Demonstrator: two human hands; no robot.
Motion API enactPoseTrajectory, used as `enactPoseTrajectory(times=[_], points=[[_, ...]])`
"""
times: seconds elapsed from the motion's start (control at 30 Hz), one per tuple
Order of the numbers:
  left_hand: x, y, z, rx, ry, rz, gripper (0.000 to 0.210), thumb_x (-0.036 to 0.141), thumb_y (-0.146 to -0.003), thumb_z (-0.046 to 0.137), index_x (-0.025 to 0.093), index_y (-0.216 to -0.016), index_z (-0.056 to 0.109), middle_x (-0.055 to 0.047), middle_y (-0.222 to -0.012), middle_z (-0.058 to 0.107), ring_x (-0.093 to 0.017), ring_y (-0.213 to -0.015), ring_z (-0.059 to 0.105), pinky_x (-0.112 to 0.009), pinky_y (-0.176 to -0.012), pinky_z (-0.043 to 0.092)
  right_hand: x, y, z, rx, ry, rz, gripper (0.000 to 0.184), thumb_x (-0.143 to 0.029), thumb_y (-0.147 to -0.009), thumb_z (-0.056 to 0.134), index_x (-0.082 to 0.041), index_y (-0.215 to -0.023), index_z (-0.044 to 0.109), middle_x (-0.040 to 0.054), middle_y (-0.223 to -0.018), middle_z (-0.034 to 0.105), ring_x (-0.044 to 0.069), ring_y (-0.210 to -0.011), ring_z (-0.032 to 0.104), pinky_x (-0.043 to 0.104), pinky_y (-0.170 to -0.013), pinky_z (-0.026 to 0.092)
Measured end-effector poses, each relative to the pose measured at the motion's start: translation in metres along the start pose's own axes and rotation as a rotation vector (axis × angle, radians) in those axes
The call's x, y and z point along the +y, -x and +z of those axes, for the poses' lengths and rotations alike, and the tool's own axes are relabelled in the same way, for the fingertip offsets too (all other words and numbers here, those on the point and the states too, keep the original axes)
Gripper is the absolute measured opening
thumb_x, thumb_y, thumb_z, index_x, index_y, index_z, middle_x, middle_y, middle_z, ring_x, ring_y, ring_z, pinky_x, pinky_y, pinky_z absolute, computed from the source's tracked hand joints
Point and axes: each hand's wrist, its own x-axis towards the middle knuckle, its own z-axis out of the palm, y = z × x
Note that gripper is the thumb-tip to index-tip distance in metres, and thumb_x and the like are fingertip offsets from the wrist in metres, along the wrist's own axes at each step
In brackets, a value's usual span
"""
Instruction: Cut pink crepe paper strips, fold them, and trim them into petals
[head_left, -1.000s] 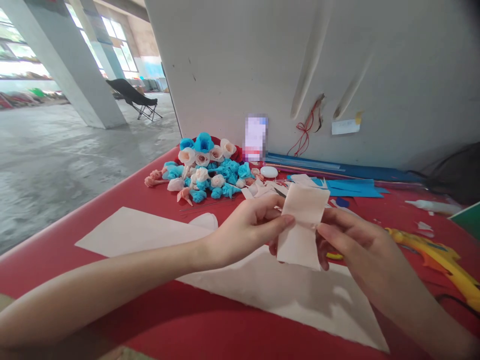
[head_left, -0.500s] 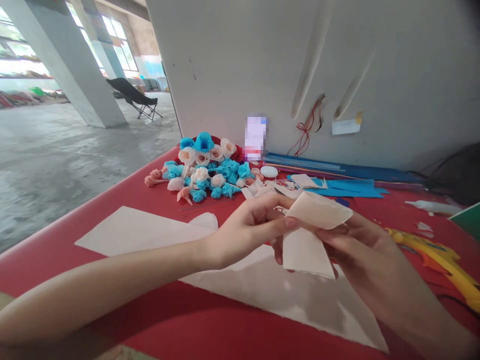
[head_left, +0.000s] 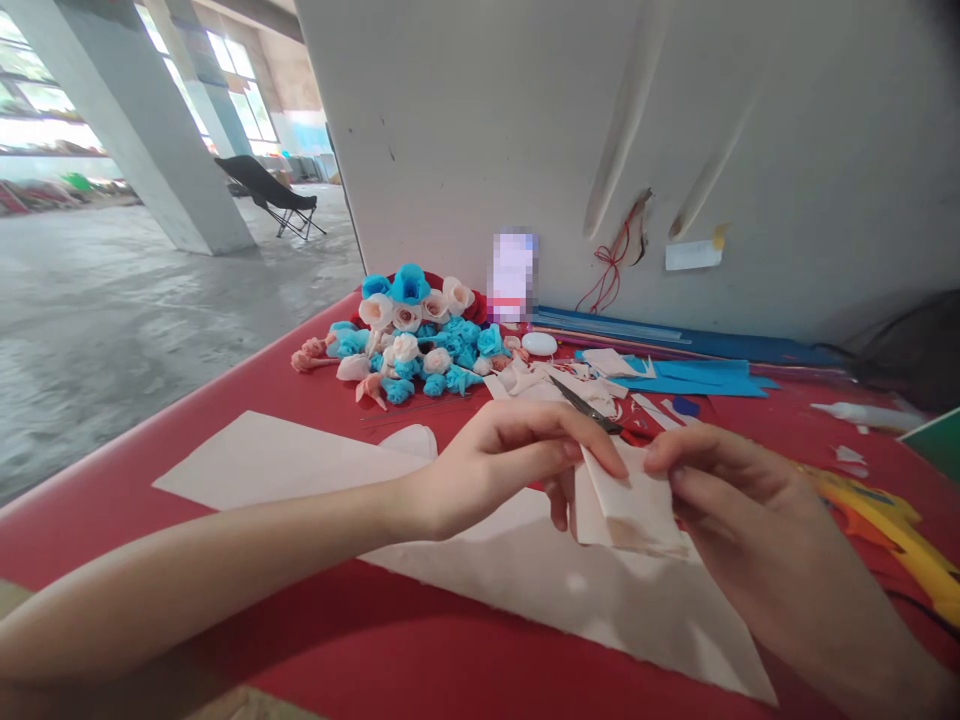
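Note:
A small folded piece of cream paper (head_left: 626, 505) is held up between both hands over the table. My left hand (head_left: 529, 455) pinches its left side, with the index finger lying along the top fold. At the paper's upper right edge, my right hand (head_left: 739, 500) grips it between thumb and fingers. Below lies a large sheet of the same cream paper (head_left: 495, 560), partly hidden by my hands and left forearm. Scissors (head_left: 589, 405) with dark blades rest just behind the folded paper, their handles mostly covered.
Blue and pale pink paper flowers (head_left: 420, 350) are heaped at the back left. Cream scraps (head_left: 525, 378), a white oval object (head_left: 538, 344) and blue paper strips (head_left: 697, 377) lie behind my hands. A yellow glue gun (head_left: 885, 520) is on the right of the red table (head_left: 360, 640).
The upper flap of the paper, raised before, is now folded down over the lower part. My right hand has shifted its grip to the top right, and the scissors show more.

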Motion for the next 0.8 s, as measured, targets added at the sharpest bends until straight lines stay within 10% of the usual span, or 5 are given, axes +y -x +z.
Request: enactPoseTrajectory(times=[0.27, 0.47, 0.8], points=[[0.006, 0.0, 0.001, 0.002, -0.119, 0.0, 0.027, 0.003, -0.079, 0.041, 0.013, -0.071, 0.065, -0.002, -0.073, 0.061, -0.008, -0.058, 0.057, -0.02, -0.058, 0.048, 0.005, 0.002, -0.003, 0.034, 0.06, 0.0, 0.006, -0.036, -0.074, 0.067, -0.031, -0.071, 0.067, -0.0008, -0.064, 0.061, 0.014, -0.054, 0.056, 0.028, -0.051, 0.046], [-0.002, 0.0, 0.002, 0.007, -0.014, 0.032, 0.019, 0.013, -0.086, 0.044, 0.018, -0.104, 0.046, 0.004, -0.065, 0.052, -0.007, -0.052, 0.053, -0.018, -0.052, 0.046, 0.001, 0.001, 0.005, 0.047, -0.002, 0.063, 0.024, -0.034, -0.076, 0.065, -0.034, -0.1, 0.06, -0.0058, -0.056, 0.057, 0.01, -0.046, 0.048, 0.024, -0.049, 0.041], [-0.004, -0.001, 0.004, 0.101, -0.314, 0.195, 0.006, 0.01, -0.085, 0.046, 0.017, -0.084, 0.046, 0.001, -0.076, 0.052, -0.005, -0.06, 0.053, -0.015, -0.055, 0.046, 0.002, 0.0, 0.005, 0.118, 0.094, -0.018, 0.033, -0.035, -0.075, 0.065, -0.027, -0.103, 0.05, -0.0056, -0.055, 0.057, 0.01, -0.045, 0.05, 0.02, -0.043, 0.04]])
